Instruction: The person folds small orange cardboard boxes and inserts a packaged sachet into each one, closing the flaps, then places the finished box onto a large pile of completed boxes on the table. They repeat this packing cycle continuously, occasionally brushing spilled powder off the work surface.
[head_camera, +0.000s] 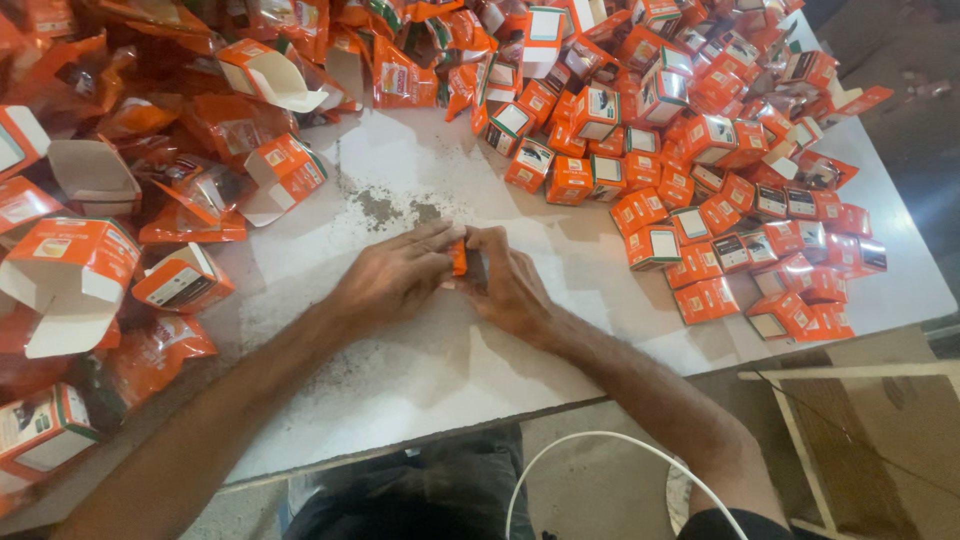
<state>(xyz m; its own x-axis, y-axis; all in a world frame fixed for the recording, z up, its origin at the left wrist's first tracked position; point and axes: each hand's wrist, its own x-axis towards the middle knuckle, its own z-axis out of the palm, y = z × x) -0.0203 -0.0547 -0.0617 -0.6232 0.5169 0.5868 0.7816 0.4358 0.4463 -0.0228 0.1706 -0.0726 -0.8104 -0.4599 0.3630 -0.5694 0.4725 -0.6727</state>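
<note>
My left hand (392, 277) and my right hand (510, 285) meet at the middle of a white table (420, 370). Both press on one small orange box (461, 258) held between their fingers. The box is mostly hidden by the fingers; only an orange side and a dark face show. A patch of dark crumbs (385, 208) lies on the table just beyond the hands.
A heap of small closed orange boxes (700, 160) covers the table's right and far side. Bigger open orange cartons (70, 270) and orange foil packets (150, 360) pile up on the left. A wooden crate (870, 440) stands at the lower right, with a white cable (600, 450) below the table edge.
</note>
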